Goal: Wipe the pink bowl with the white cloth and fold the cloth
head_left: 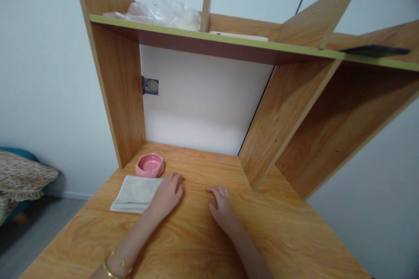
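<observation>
My left hand (168, 194) rests on the wooden desk beside the right edge of a folded pale grey cloth (135, 192), partly over it. Its fingers are loosely bent and apart, with nothing in them. Just behind the cloth sits a shallow pink dish (149, 166) with an angular rim, its inside bare. My right hand (222, 208) lies a little to the right on the desk, thumb apart from the slightly curled fingers, holding nothing. A gap of bare wood separates the two hands.
Above the wooden desk (183, 244) runs a shelf (229, 48) with clear plastic bags (163, 12), a flat white item (242, 36) and a dark flat object (376, 50). Upright panels (291, 109) stand at the right. An uncovered wall box (151, 86) shows at the back left.
</observation>
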`<state>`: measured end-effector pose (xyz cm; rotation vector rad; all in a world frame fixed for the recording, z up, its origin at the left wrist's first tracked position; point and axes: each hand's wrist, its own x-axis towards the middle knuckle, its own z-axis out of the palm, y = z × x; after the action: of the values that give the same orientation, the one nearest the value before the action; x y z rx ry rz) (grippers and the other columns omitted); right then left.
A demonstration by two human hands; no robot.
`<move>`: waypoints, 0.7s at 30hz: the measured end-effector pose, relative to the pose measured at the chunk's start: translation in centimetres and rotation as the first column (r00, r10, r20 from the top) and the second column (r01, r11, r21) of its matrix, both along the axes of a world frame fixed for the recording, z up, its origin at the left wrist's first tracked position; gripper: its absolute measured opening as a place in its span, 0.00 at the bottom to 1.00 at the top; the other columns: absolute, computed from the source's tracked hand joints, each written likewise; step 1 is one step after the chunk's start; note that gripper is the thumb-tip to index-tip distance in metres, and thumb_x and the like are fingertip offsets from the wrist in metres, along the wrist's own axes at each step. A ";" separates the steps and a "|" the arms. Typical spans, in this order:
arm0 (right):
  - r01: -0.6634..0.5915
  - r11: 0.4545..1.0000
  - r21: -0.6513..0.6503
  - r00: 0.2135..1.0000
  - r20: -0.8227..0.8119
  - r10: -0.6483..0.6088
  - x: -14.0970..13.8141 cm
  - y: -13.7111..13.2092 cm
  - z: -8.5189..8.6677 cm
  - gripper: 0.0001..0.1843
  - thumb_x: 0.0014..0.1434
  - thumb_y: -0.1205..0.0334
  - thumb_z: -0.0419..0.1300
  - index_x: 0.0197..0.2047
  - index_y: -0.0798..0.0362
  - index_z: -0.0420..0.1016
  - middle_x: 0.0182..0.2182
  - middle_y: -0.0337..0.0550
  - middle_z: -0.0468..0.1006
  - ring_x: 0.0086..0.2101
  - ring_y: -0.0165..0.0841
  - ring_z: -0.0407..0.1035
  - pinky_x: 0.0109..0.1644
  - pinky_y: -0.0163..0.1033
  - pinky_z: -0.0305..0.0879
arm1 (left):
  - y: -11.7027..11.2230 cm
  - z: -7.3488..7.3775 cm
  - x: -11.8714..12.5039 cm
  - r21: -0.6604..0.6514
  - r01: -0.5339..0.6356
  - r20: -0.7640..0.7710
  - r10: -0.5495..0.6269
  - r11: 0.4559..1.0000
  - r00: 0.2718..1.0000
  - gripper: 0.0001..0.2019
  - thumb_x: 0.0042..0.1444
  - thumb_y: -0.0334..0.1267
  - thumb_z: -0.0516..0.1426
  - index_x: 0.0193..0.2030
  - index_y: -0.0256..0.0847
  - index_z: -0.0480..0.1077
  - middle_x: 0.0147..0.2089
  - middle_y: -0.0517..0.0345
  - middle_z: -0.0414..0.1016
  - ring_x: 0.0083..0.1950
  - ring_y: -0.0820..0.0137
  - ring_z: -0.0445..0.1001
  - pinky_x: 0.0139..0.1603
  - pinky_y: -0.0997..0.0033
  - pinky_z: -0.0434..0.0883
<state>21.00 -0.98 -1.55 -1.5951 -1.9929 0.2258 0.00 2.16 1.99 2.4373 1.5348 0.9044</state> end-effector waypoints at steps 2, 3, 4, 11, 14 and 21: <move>-0.057 0.998 0.003 0.998 -0.011 0.057 -0.1 -0.1 -0.4 0.21 0.50 0.67 0.48 0.50 0.55 0.63 0.46 0.49 0.67 0.49 0.37 0.58 0.54 0.43 0.54 | -0.8 -1.4 1.5 -0.028 0.068 -0.051 -0.070 0.997 0.996 0.16 0.53 0.31 0.45 0.48 0.36 0.64 0.51 0.48 0.67 0.53 0.64 0.64 0.54 0.62 0.61; -0.081 0.997 -0.004 0.997 -0.010 0.081 -0.2 -0.2 -0.5 0.23 0.52 0.65 0.48 0.52 0.56 0.61 0.49 0.49 0.65 0.52 0.37 0.55 0.56 0.44 0.51 | -1.1 -2.0 2.0 -0.028 0.086 -0.068 -0.088 0.996 0.994 0.17 0.54 0.32 0.45 0.50 0.35 0.62 0.53 0.47 0.65 0.55 0.64 0.62 0.56 0.62 0.59; -0.101 0.995 -0.019 0.995 -0.004 0.101 -0.2 -0.3 -0.7 0.25 0.53 0.63 0.48 0.55 0.57 0.59 0.52 0.50 0.62 0.54 0.38 0.52 0.58 0.45 0.49 | -1.4 -2.4 2.2 -0.021 0.102 -0.088 -0.103 0.995 0.991 0.18 0.55 0.33 0.44 0.51 0.34 0.61 0.55 0.47 0.63 0.57 0.64 0.60 0.57 0.61 0.58; -0.115 0.969 -0.217 0.986 0.090 0.137 -0.3 -0.8 -0.7 0.34 0.56 0.49 0.46 0.61 0.60 0.48 0.60 0.49 0.50 0.59 0.38 0.39 0.61 0.47 0.39 | -1.7 -3.8 1.6 -0.005 0.175 -0.177 -0.173 0.985 0.969 0.22 0.59 0.40 0.43 0.58 0.33 0.54 0.61 0.46 0.53 0.62 0.65 0.51 0.59 0.61 0.54; -0.102 0.958 -0.267 0.984 0.116 0.137 -0.4 -0.9 -0.3 0.35 0.56 0.47 0.44 0.61 0.61 0.48 0.60 0.49 0.50 0.59 0.38 0.38 0.61 0.47 0.38 | -1.7 -4.4 1.6 -0.056 0.168 -0.241 -0.177 0.984 0.954 0.24 0.59 0.43 0.43 0.58 0.31 0.53 0.62 0.44 0.52 0.62 0.63 0.50 0.59 0.59 0.54; -0.088 0.953 -0.290 0.980 0.148 0.135 -0.7 -0.9 0.2 0.35 0.57 0.47 0.44 0.61 0.62 0.48 0.60 0.50 0.50 0.59 0.38 0.39 0.61 0.46 0.37 | -1.9 -4.8 1.5 -0.090 0.161 -0.278 -0.180 0.983 0.944 0.25 0.59 0.45 0.41 0.59 0.31 0.53 0.62 0.45 0.52 0.63 0.63 0.48 0.59 0.58 0.53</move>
<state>20.32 -1.91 -1.38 -1.7233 -2.2653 0.4524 1.54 0.28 -2.76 2.6931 1.3764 0.4796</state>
